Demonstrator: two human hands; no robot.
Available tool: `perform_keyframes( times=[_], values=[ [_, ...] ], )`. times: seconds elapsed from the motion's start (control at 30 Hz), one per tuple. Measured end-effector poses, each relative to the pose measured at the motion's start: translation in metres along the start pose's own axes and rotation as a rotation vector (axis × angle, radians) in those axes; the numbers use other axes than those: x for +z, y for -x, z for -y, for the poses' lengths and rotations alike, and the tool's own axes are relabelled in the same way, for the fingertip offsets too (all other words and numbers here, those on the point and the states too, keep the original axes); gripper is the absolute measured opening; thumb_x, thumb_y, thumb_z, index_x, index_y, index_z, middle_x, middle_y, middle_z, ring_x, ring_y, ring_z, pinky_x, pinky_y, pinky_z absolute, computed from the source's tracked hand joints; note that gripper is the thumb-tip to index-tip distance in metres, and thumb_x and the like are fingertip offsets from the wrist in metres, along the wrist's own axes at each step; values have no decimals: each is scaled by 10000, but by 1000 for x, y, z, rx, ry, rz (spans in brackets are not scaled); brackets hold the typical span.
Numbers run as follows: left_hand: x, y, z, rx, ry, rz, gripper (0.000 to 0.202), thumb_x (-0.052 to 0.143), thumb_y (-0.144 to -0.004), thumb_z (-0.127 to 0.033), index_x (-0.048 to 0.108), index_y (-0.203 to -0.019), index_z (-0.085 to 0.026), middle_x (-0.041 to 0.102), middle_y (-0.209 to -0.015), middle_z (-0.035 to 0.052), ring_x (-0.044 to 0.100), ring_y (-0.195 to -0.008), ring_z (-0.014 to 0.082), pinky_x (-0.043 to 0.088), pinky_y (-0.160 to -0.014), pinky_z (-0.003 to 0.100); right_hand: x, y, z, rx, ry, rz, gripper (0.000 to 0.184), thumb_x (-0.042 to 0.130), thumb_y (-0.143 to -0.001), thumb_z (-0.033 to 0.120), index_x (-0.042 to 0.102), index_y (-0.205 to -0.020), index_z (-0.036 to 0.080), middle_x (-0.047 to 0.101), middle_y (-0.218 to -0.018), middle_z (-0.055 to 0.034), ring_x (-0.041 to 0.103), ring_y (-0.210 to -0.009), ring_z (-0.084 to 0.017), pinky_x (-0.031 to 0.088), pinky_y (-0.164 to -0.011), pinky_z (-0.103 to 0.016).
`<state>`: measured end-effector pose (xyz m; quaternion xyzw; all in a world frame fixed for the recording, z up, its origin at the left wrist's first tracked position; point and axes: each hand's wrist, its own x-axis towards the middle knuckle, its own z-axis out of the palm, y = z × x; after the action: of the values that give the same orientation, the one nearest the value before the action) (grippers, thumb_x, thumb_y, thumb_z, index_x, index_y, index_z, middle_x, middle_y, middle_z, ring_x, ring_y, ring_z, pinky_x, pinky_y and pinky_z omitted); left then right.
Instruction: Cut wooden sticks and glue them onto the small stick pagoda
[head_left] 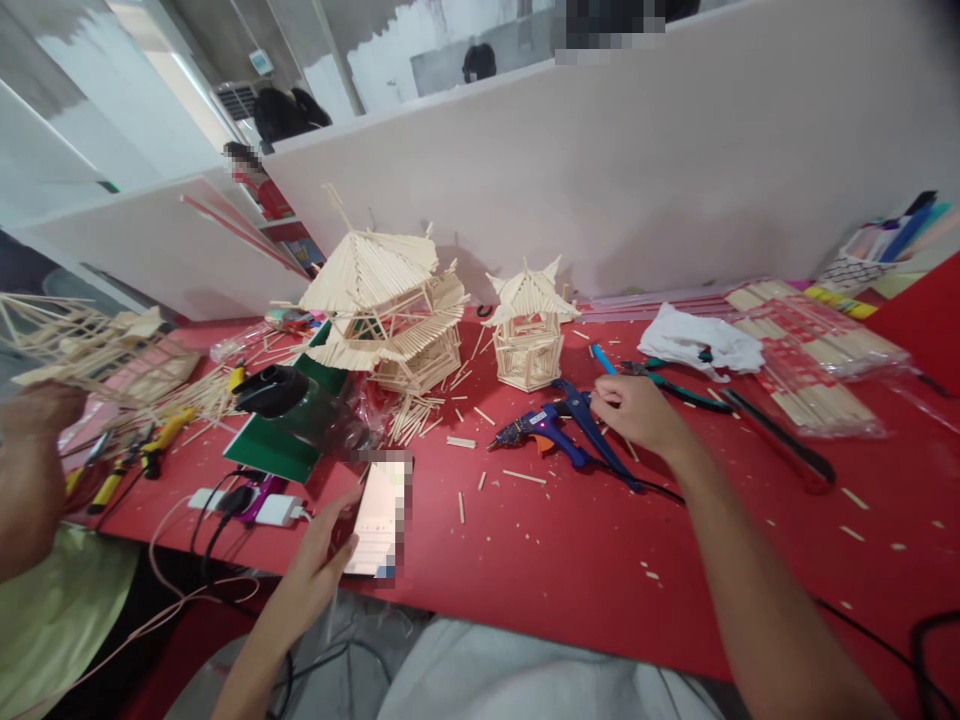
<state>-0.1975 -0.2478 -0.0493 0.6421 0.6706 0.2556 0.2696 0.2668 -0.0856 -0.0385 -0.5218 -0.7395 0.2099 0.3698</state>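
Observation:
My left hand (330, 545) is closed on the left edge of a lit phone (379, 515) at the table's front edge, its thumb along the screen. On the right, my right hand (634, 410) has curled fingers; whatever they hold, if anything, is hidden. Beside its fingertips lie a blue-handled tool (596, 430) and a blue glue gun (551, 430) with its nozzle pointing left. A blue pen-like stick (602, 360) lies just beyond that hand. Behind stand a small stick pavilion (529, 335) and a larger tiered one (386, 310).
Loose sticks (409, 418) litter the red table (525, 560). A dark bottle (300, 405) and a power strip (259, 500) are at left, near another person's hand (34, 460). Pliers (675, 385), a white cloth (697, 338) and packs of sticks (817, 390) lie right.

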Motion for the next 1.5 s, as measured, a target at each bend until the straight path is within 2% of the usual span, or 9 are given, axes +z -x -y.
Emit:
perform_keyframes(
  times=[0.2,0.3,0.37,0.47,0.57,0.7,0.83,1.1,1.5],
  values=[
    [2,2,-4,2,-19,-23,511,513,-926,-443,456,-1394,-245,516,-1430,107,476,-1328,284,360,-1142,490,-2,12,14,-3,-341,80,509,544,-829,345,93,-619,240,139,-570,68,155,-498,-89,199,-472,-265],
    [1,3,-8,2,-33,-17,521,512,-926,-455,453,-1398,-243,521,-1427,108,484,-1323,287,366,-1137,496,-3,15,19,16,-706,13,657,692,-793,422,88,-610,242,117,-565,82,129,-497,-84,207,-467,-265],
    [0,3,-10,-7,-41,-12,520,504,-930,-462,448,-1398,-242,521,-1426,110,489,-1315,288,368,-1133,504,-2,13,16,54,-782,-67,682,726,-773,473,108,-598,245,129,-550,89,152,-477,-84,231,-459,-265],
    [1,3,-9,-5,-51,-9,524,494,-935,-470,437,-1401,-237,512,-1430,117,485,-1315,290,366,-1132,514,2,5,4,164,-711,-201,540,723,-784,459,268,-582,248,237,-542,86,243,-460,-92,263,-450,-253],
    [2,1,-7,8,-78,-5,543,507,-931,-475,420,-1414,-241,500,-1442,119,464,-1334,295,358,-1133,521,10,-5,-12,241,-523,-320,303,741,-745,409,493,-742,235,485,-665,40,463,-542,-121,398,-515,-259],
    [3,1,-8,5,-123,1,552,520,-925,-479,417,-1419,-255,493,-1447,114,438,-1352,307,337,-1139,540,23,-15,-18,215,-372,-318,390,704,-750,397,546,-1065,231,641,-1052,-85,656,-831,-230,542,-741,-397],
    [2,3,-6,3,-72,17,527,489,-943,-446,396,-1428,-261,468,-1464,108,405,-1377,289,303,-1162,532,33,-25,-11,125,-337,-229,436,695,-773,375,555,-1159,228,641,-1212,-152,644,-1074,-320,554,-857,-495],
    [1,1,6,-8,77,24,500,505,-914,-359,432,-1396,-247,476,-1451,107,432,-1352,273,293,-1175,510,39,-44,-5,55,-254,-154,282,623,-835,340,621,-1079,197,725,-1118,-126,693,-1012,-271,533,-935,-459],
    [1,4,-1,6,29,21,489,478,-948,-429,422,-1405,-263,482,-1452,94,442,-1348,270,326,-1159,495,42,-49,-3,67,17,-161,75,495,-881,296,540,-901,239,732,-889,-135,676,-841,-330,494,-729,-409]
  ],
)
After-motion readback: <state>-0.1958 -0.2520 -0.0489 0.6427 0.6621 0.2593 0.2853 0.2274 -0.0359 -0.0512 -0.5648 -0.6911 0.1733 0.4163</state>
